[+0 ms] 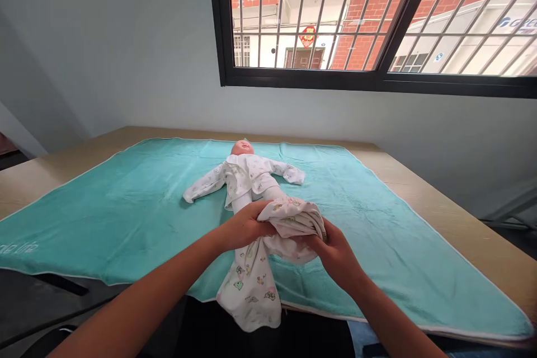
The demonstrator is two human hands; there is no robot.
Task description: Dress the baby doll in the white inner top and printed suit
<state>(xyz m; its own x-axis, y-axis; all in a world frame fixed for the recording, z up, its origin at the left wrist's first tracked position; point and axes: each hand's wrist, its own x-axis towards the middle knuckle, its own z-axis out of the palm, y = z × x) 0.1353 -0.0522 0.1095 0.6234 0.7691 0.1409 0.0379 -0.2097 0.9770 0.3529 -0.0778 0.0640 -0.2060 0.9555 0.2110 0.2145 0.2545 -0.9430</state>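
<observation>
Patterned garment (292, 218) gathered above the teal blanket (126, 201).
Left hand (247, 226) grasps the bunch at 9 o'clock; right hand (338, 251) grasps it at 4 o'clock. A loose section hangs toward 7 o'clock, past the blanket's near edge. Doll (247, 172) lies face-up at 11 o'clock; blanket spread over worktop (403, 183).

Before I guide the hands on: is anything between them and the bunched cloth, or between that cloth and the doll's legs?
Nothing visible stands in the way. The left hand and right hand both hold the bunched cloth, which sits just in front of the doll's legs. The legs' lower ends are hidden.
</observation>
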